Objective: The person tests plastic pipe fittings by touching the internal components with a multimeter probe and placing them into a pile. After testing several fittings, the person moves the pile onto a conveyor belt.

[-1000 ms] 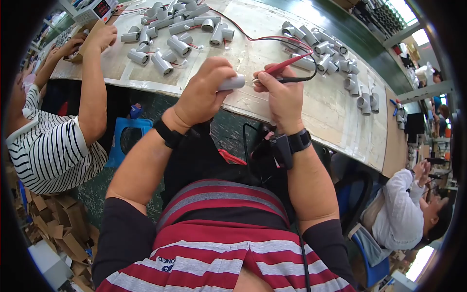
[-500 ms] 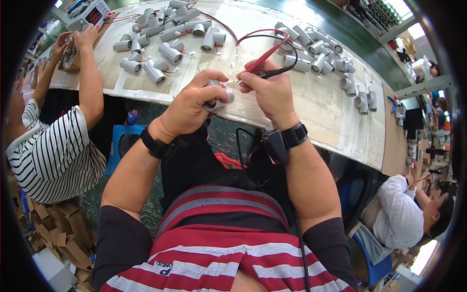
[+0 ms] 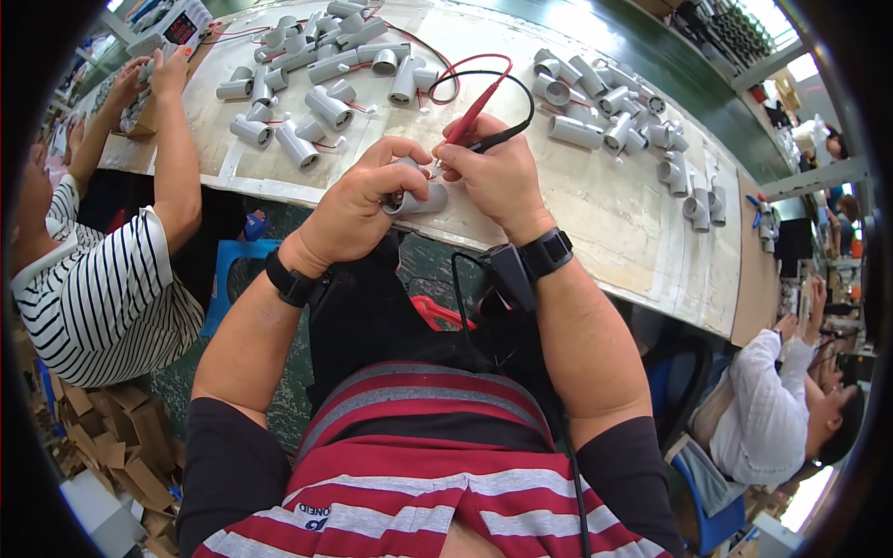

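Note:
My left hand (image 3: 358,202) is wrapped round a grey T-shaped tube piece (image 3: 428,198) at the near edge of the worktable (image 3: 595,200). Between the thumb and fingers of my right hand (image 3: 500,179) are two test probes, a red one (image 3: 474,112) and a black one (image 3: 499,139). Their tips point down beside the held piece, close to my left fingertips. Whether they touch a contact is too small to tell. Red and black leads loop up from the probes and run back over the table.
Several grey tube pieces with short wires (image 3: 327,108) lie at the far left, and another group (image 3: 575,132) at the right. A bench instrument with a lit display (image 3: 177,30) stands at the far left corner. Co-workers sit left, in a striped shirt (image 3: 112,288), and right, in white (image 3: 758,409).
My right hand with the probes has moved left and slightly down, nearer the held tube piece. That piece has turned a little in my left hand, and the leads have shifted.

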A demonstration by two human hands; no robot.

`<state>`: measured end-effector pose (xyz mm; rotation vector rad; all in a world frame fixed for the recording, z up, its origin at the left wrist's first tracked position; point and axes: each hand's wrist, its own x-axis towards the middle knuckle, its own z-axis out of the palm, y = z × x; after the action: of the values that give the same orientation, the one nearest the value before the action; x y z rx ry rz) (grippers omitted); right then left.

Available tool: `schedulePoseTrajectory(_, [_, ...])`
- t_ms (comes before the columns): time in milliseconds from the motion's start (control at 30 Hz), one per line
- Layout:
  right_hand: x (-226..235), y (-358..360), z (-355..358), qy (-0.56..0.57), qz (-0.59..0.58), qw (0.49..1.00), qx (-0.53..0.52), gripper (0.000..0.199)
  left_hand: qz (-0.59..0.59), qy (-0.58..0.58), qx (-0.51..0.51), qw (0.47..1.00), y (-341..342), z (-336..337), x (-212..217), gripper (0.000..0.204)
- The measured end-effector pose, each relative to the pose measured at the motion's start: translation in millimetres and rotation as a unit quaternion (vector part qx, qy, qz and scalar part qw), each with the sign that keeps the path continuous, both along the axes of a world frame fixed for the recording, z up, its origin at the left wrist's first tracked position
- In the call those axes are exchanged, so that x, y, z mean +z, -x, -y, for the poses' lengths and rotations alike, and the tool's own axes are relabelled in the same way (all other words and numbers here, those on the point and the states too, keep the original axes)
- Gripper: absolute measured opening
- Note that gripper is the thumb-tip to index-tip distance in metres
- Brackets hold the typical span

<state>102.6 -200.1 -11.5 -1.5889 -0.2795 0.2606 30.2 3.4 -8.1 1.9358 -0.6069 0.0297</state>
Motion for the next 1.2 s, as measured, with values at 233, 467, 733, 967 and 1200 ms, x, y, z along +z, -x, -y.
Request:
schedulePoseTrajectory(233, [-2, -6, 2, -0.006, -0.020, 1.000, 0.020, 0.018, 0.012, 0.034, 0.013, 0.999, -3, 0, -4, 0.045])
schedulePoseTrajectory(467, [1, -12, 0, -0.005, -0.063, 0.997, 0.034, 0.016, 0.013, 0.072, 0.034, 0.997, -6, -1, -11, 0.038])
schedulePoseTrajectory(733, [4, -14, -1, 0.044, -0.036, 0.998, 0.025, 0.015, -0.014, 0.132, 0.048, 0.990, -11, 3, -18, 0.039])
schedulePoseTrajectory(967, [0, -15, -2, 0.045, -0.016, 0.999, 0.018, 0.016, 0.001, 0.101, 0.038, 0.994, -7, -2, -12, 0.041])
schedulePoseTrajectory(1200, [-1, -13, -7, 0.030, -0.012, 0.999, 0.032, 0.017, -0.079, 0.255, 0.068, 0.961, -10, 1, -24, 0.041])
